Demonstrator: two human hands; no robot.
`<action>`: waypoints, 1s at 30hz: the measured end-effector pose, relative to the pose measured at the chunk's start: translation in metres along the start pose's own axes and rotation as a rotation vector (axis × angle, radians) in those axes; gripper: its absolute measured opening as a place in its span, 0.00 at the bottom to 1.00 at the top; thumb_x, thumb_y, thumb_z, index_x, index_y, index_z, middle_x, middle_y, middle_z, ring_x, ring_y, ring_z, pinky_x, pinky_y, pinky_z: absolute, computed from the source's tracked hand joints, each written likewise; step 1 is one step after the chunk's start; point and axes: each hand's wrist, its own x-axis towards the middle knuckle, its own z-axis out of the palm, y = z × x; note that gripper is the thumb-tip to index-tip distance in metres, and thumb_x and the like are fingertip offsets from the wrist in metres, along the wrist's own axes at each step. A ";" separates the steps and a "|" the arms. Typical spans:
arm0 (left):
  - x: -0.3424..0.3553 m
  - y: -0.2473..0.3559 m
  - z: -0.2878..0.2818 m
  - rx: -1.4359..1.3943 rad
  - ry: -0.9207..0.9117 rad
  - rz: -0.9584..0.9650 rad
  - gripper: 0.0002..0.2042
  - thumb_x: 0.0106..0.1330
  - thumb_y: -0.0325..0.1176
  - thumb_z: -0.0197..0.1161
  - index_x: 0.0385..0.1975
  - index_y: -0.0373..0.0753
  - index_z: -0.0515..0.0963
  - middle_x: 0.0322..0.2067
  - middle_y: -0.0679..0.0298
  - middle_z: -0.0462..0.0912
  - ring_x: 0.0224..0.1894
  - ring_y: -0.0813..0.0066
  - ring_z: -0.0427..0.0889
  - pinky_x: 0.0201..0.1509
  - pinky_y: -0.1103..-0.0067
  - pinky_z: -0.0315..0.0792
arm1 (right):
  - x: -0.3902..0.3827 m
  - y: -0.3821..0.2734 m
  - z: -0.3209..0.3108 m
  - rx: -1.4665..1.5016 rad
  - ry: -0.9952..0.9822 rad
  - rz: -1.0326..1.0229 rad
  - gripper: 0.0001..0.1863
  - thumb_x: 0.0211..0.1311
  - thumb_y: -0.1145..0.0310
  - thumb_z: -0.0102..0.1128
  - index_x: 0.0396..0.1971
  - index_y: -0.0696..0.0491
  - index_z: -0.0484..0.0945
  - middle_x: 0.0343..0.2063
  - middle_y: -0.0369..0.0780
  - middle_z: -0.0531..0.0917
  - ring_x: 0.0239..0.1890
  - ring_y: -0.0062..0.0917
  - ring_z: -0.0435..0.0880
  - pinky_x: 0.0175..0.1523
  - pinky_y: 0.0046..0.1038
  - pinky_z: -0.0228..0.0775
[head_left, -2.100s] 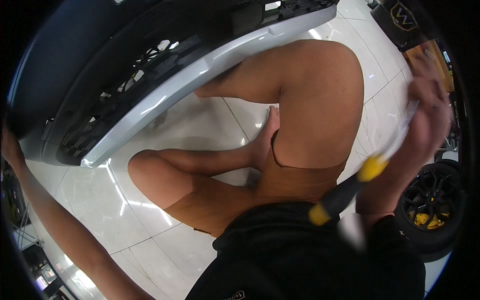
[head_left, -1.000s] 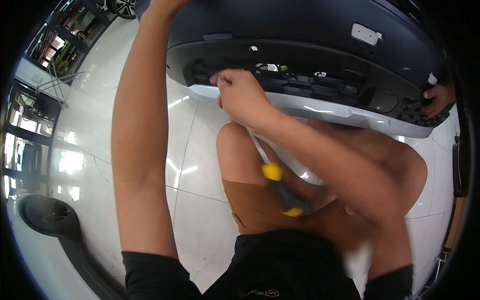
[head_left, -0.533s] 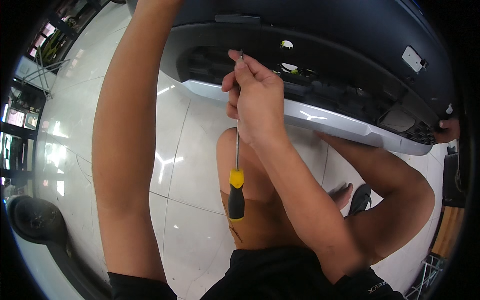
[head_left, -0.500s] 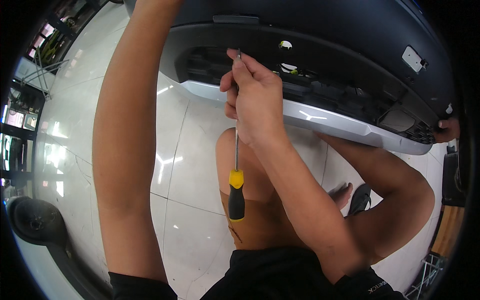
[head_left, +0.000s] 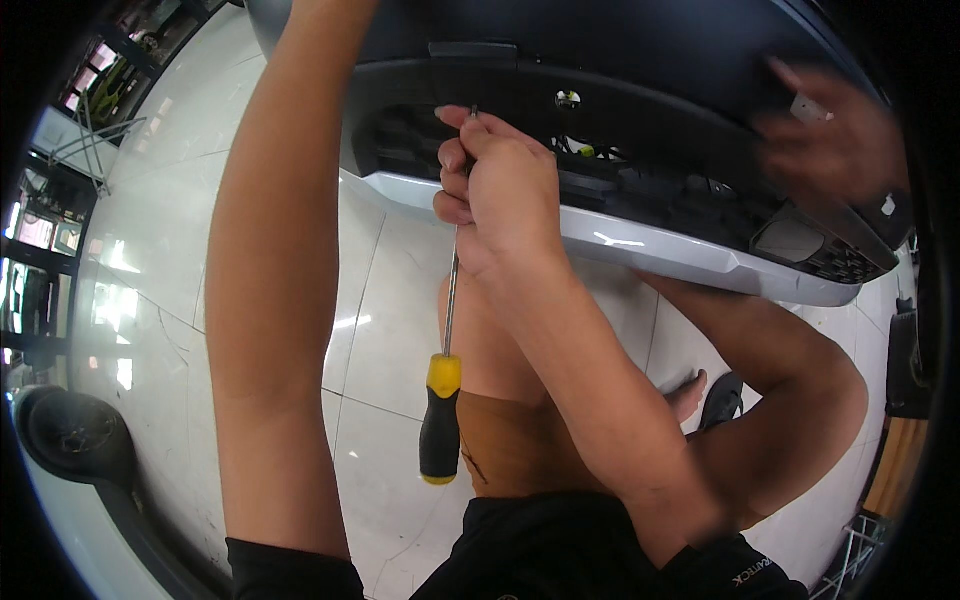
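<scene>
My right hand (head_left: 512, 190) is closed round the metal shaft of a screwdriver (head_left: 441, 420), close to its tip. Its black and yellow handle hangs below the hand. Between thumb and forefinger the metal end shows; whether a small screw is on it I cannot make out. Just behind these fingers is the dark grille opening of a car bumper (head_left: 650, 100) with a silver lower trim (head_left: 640, 240). My left forearm (head_left: 275, 260) reaches up past the bumper's left end, and its hand is beyond the upper edge.
Another person's hand (head_left: 835, 140), blurred, is over the bumper's right part. Bent bare legs (head_left: 790, 370) and a dark sandal (head_left: 722, 400) are below it. White tiled floor (head_left: 380, 440) lies underneath. A silver and black curved part (head_left: 75, 450) stands at the lower left.
The other person's hand has come up from the bumper's right end over its face. The screwdriver's handle has swung left and down; my left forearm has shifted slightly right.
</scene>
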 end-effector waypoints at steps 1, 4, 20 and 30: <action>0.000 -0.003 0.000 0.015 0.024 0.018 0.21 0.77 0.52 0.53 0.39 0.39 0.81 0.40 0.52 0.78 0.53 0.51 0.75 0.63 0.52 0.59 | -0.002 -0.002 0.004 0.014 0.007 0.036 0.11 0.78 0.71 0.48 0.45 0.58 0.79 0.21 0.33 0.72 0.17 0.14 0.57 0.23 0.21 0.49; 0.000 0.000 -0.002 -0.012 -0.002 0.025 0.19 0.77 0.51 0.53 0.40 0.41 0.80 0.41 0.52 0.78 0.55 0.49 0.74 0.63 0.51 0.59 | 0.006 -0.001 -0.003 -0.060 -0.030 0.004 0.10 0.78 0.70 0.47 0.42 0.58 0.79 0.20 0.32 0.71 0.18 0.14 0.57 0.22 0.21 0.48; -0.004 0.004 0.006 0.015 0.066 0.043 0.14 0.76 0.45 0.56 0.36 0.42 0.78 0.37 0.55 0.76 0.48 0.54 0.75 0.55 0.60 0.62 | 0.051 0.048 -0.037 -0.203 -0.211 -0.584 0.09 0.78 0.75 0.52 0.45 0.58 0.83 0.38 0.36 0.84 0.30 0.13 0.73 0.32 0.17 0.65; -0.009 0.015 0.005 -0.024 0.061 -0.016 0.12 0.74 0.44 0.57 0.37 0.43 0.79 0.40 0.55 0.76 0.49 0.52 0.74 0.54 0.59 0.62 | 0.046 0.045 -0.047 -0.453 -0.195 -0.611 0.11 0.78 0.71 0.53 0.42 0.59 0.84 0.20 0.32 0.74 0.21 0.13 0.67 0.27 0.18 0.55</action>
